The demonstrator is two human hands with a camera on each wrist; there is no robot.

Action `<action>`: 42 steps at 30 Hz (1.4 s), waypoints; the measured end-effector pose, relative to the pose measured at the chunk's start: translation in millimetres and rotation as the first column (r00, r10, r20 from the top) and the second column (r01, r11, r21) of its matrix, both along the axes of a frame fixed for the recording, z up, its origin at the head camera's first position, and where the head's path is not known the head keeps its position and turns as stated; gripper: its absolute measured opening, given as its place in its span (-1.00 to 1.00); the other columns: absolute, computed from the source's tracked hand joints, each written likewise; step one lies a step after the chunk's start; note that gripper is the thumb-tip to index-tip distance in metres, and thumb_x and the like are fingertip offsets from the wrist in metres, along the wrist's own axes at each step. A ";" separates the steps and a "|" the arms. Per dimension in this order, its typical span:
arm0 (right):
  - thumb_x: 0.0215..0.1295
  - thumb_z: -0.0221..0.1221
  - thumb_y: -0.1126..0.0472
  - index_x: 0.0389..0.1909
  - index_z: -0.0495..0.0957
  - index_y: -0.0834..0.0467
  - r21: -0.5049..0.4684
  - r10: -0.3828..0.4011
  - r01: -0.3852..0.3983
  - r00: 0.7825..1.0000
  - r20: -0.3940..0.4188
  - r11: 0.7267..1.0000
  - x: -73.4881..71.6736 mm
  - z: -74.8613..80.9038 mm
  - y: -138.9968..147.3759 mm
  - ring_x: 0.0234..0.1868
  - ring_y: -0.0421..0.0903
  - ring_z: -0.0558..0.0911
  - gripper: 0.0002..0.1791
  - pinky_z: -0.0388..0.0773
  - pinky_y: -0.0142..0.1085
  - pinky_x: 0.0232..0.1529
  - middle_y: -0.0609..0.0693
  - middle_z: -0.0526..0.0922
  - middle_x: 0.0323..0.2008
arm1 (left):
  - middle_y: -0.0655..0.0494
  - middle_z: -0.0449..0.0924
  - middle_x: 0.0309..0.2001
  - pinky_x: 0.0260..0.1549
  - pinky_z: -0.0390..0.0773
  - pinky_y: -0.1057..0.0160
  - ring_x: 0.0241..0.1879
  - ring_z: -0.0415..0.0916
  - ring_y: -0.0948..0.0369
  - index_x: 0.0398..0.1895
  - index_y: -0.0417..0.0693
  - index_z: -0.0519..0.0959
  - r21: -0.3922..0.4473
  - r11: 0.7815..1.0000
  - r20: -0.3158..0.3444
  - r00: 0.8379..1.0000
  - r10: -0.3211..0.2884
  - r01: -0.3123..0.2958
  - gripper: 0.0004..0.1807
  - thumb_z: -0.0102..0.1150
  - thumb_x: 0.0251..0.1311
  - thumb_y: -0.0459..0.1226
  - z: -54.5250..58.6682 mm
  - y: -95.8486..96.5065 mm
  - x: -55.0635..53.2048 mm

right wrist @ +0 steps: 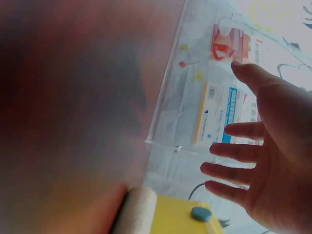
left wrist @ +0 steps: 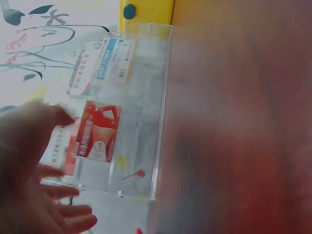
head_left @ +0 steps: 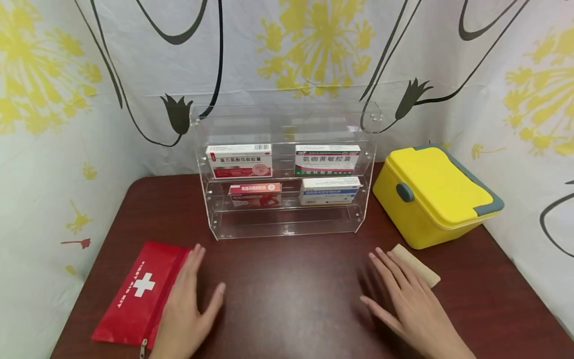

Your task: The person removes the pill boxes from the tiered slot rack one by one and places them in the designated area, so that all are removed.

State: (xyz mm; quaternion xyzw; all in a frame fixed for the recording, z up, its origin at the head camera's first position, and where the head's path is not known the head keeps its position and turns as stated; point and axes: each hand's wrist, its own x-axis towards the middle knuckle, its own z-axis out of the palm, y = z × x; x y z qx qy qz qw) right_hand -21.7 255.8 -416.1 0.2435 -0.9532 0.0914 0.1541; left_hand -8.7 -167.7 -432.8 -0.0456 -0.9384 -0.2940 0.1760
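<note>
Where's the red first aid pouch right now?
In the head view, the red pouch lies at the left of the table, nearer the camera than the clear rack, its right edge partly hidden by the left hand.

The left hand [head_left: 185,305] hides part of the red pouch [head_left: 136,304] — wrist views blur the tabletop [left wrist: 229,117].

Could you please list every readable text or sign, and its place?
"FIRST AID KIT" and a white cross: red pouch.
"复方氨酚烷胺胶囊": upper-left box.
"氨咖黄敏胶囊": upper-right box.
"布洛芬…胶囊", partly blurred: lower-left box.
Lower-right box: too blurred.
Boxes' smaller print: unreadable.
</note>
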 end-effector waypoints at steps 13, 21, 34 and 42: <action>0.17 0.32 0.14 0.37 0.38 0.11 -0.242 0.135 -0.170 0.978 -0.156 0.955 -68.8 53.1 -18.5 0.21 0.03 0.44 -0.29 0.18 -0.37 0.33 0.08 0.47 0.23 | 0.06 -0.05 0.52 0.36 0.10 0.00 0.47 -0.07 0.10 0.57 0.08 -0.08 0.762 0.611 0.349 0.931 -0.110 -0.214 -0.20 0.08 0.40 -0.05 4.1 -15.9 -78.5; 0.17 0.35 0.24 0.33 0.40 0.16 -0.263 0.089 -0.134 0.980 -0.177 0.955 -109.0 67.3 -24.6 0.21 0.03 0.44 -0.33 0.38 -0.15 0.20 0.10 0.49 0.21 | 0.14 -0.08 0.52 0.36 0.12 0.04 0.45 -0.07 0.15 0.56 0.15 -0.08 0.826 0.494 0.366 0.925 -0.104 -0.271 -0.17 0.10 0.36 0.02 -13.3 -5.8 -106.9; 0.20 0.34 0.28 0.29 0.39 0.33 -0.258 -0.020 -0.022 0.987 -0.159 0.966 -136.8 57.2 -36.8 0.14 0.16 0.46 -0.37 0.44 0.07 0.10 0.24 0.48 0.19 | 0.16 0.08 0.48 0.36 0.12 0.15 0.44 0.02 0.22 0.53 0.07 0.07 0.832 0.545 0.136 0.990 -0.021 -0.103 -0.26 0.15 0.36 -0.14 -39.3 -4.1 -119.2; 0.17 0.35 0.33 0.22 0.45 0.35 -0.220 -0.012 -0.028 0.984 -0.176 0.975 -146.5 60.2 -41.0 -0.11 0.14 0.50 -0.42 0.53 -0.01 -0.18 0.29 0.55 0.05 | 0.18 0.23 0.41 0.22 0.30 0.37 0.39 0.16 0.24 0.50 0.14 0.17 0.829 0.555 0.104 0.994 -0.041 -0.063 -0.35 0.12 0.39 -0.14 -43.6 -5.6 -121.2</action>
